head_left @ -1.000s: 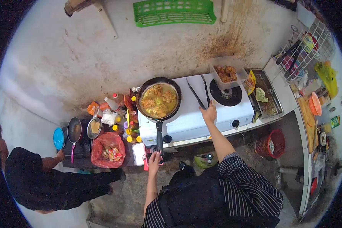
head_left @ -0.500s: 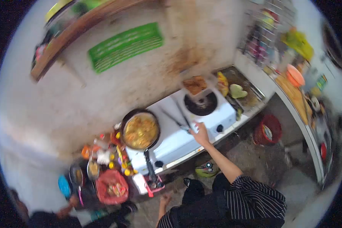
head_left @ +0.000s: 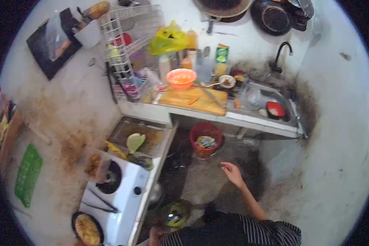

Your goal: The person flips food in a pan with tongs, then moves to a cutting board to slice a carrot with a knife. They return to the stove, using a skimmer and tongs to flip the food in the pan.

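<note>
My right hand (head_left: 233,174) is held out over the floor in front of the red bin. Its fingers are apart and nothing shows in them. Low in the view my left hand (head_left: 155,237) is a blur beside the stove's front edge, and its fingers cannot be made out. Dark tongs (head_left: 102,201) lie on the white two-burner stove (head_left: 127,197). On the near burner stands a black frying pan (head_left: 87,229) with yellowish food in it. A clear container of brown food (head_left: 95,166) sits behind the far burner.
A red bin (head_left: 206,151) with rubbish stands below the counter. Above it are a wooden cutting board (head_left: 180,100) with a knife (head_left: 212,96), an orange bowl (head_left: 181,78) and a metal sink (head_left: 289,107). A white wire rack (head_left: 121,53) is at left.
My right hand has let go of the tongs, which now lie on the stove. The view has turned right toward the counter and sink, and the right hand has moved away from the stove.
</note>
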Motion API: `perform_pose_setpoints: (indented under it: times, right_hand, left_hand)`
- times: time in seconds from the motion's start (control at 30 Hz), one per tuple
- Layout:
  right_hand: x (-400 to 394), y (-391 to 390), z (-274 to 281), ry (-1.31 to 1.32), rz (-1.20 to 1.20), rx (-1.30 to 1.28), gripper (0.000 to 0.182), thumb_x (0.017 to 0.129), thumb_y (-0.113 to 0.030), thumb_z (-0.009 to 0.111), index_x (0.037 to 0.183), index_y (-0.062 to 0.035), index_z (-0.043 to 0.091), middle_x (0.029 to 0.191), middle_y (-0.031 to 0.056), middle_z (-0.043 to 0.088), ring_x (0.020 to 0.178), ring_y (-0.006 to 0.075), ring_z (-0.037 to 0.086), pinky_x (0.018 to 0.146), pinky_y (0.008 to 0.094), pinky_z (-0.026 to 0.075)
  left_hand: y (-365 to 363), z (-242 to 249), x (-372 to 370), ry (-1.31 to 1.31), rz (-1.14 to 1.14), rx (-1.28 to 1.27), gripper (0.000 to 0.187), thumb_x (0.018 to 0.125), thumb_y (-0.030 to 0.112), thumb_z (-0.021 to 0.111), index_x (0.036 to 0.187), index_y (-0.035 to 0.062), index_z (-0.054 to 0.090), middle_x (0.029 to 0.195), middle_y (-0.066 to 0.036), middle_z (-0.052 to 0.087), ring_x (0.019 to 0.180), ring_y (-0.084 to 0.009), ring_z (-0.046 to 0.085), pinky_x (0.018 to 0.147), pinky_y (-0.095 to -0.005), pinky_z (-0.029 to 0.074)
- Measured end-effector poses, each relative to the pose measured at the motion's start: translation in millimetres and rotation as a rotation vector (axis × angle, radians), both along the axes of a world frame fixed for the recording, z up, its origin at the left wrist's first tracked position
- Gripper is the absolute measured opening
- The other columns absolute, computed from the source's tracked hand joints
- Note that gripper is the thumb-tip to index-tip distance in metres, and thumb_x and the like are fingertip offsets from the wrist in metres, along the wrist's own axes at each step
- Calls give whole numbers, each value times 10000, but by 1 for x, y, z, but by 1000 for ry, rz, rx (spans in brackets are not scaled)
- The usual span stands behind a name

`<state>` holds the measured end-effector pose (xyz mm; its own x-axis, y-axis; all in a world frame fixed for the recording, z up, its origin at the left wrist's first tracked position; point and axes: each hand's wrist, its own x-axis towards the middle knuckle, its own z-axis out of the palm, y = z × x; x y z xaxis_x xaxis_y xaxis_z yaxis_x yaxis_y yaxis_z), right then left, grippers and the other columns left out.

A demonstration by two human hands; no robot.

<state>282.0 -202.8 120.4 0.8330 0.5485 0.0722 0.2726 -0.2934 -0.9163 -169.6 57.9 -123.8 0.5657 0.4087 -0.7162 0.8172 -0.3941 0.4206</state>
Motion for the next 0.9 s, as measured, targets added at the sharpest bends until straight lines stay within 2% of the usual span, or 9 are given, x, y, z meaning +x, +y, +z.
perform_pose_setpoints:
  times: [0.2,0.27,0.33,0.47,0.53,0.57,0.63,0.8,0.9]
  right_hand:
    - [61,-124,32,-30,-248,-54,253,849,-153,552,1086,-67,577,754,-6,551,677,69,498,648,232,417]
    - [81,-152,25,-46,-244,-91,253,844,-160,562,1080,-69,578,750,-11,548,669,75,494,647,234,416]
    - [91,-156,22,-64,-241,-139,264,835,-172,571,1080,-74,576,783,16,565,695,102,516,667,256,427]
    - [129,-106,44,-135,-167,-69,314,810,-207,592,1095,-81,555,834,96,591,751,173,570,703,303,453]
    - [154,-57,71,-184,-54,-156,372,809,-224,593,1129,-56,509,851,115,580,768,199,570,719,305,453]
    - [170,-29,79,-240,-14,-174,407,808,-234,589,1153,-49,478,882,126,576,775,224,574,725,321,455]
    - [204,30,88,-492,10,-229,470,800,-243,584,1186,-26,425,941,146,565,815,275,574,739,355,458]
    - [260,153,109,-708,-145,-612,478,768,-203,546,1181,1,417,948,173,543,950,321,537,739,430,459]
    - [292,185,82,-839,-194,-755,420,771,-174,517,1150,-8,445,894,167,541,891,314,559,692,441,469]
  left_hand:
    - [13,37,259,-264,-382,202,507,536,362,750,953,96,642,992,-122,620,920,-305,584,789,-387,459]
    - [-15,138,341,-331,-253,84,419,599,330,717,922,76,636,929,-113,640,887,-277,603,766,-379,462]
    - [-13,146,400,-751,-137,-120,207,726,222,605,864,72,643,821,-72,651,784,-191,631,709,-312,475]
    - [0,274,476,-883,-137,41,387,820,399,553,696,42,633,602,-83,583,554,-163,549,528,-301,406]
    - [19,311,506,-1282,-122,229,278,789,282,629,704,18,616,660,-87,562,621,-198,547,593,-291,419]
    - [40,316,524,-1241,-102,184,242,752,230,668,840,14,605,791,-116,552,693,-229,546,640,-311,431]
    - [79,324,556,-1225,-233,627,382,722,222,672,1019,27,534,954,-151,501,883,-282,514,750,-375,428]
    - [137,316,618,-1131,-414,741,390,713,179,657,1047,27,525,957,-183,504,935,-332,505,799,-365,419]
    - [145,325,630,-1055,-478,499,374,686,184,669,998,7,564,891,-166,546,858,-320,533,739,-387,439]
